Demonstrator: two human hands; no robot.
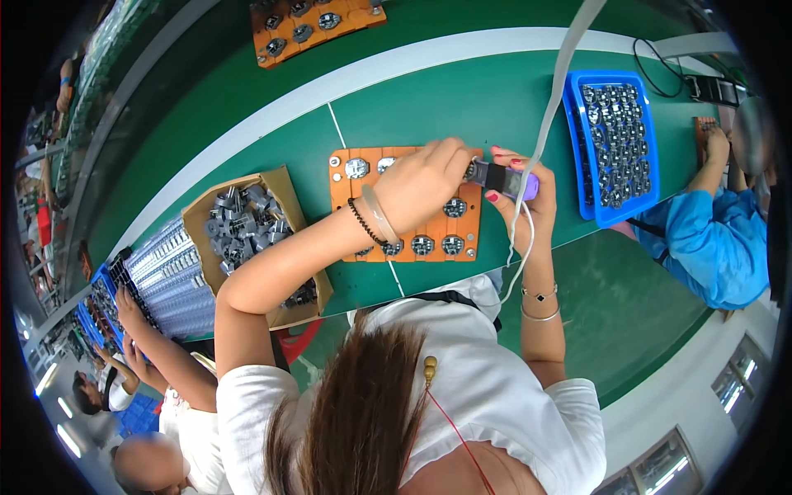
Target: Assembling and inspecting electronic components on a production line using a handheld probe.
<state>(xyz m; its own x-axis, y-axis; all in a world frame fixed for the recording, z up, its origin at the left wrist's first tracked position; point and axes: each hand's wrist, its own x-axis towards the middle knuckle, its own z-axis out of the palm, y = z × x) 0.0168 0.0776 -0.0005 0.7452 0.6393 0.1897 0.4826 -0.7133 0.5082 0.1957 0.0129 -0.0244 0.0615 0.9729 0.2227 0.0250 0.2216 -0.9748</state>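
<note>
An orange fixture board [429, 235] lies on the green table in front of me, with small round metal parts [422, 245] seated in its holes. My left hand [417, 186] reaches across the board, its fingers bent together at the upper right corner; whatever they pinch is hidden. My right hand [528, 190] is closed around a small handheld device [510, 182] with a black and grey body and a purple end. The device's dark tip points left and meets the area by my left fingertips. A thin white cord hangs beside my right hand.
To the left stands an open cardboard box [198, 214] of grey parts. A blue tray [606, 216] of round metal parts is at the right. Another orange board [305, 51] lies on the far side. A thick pale cable [561, 74] hangs down. Co-workers sit on both sides.
</note>
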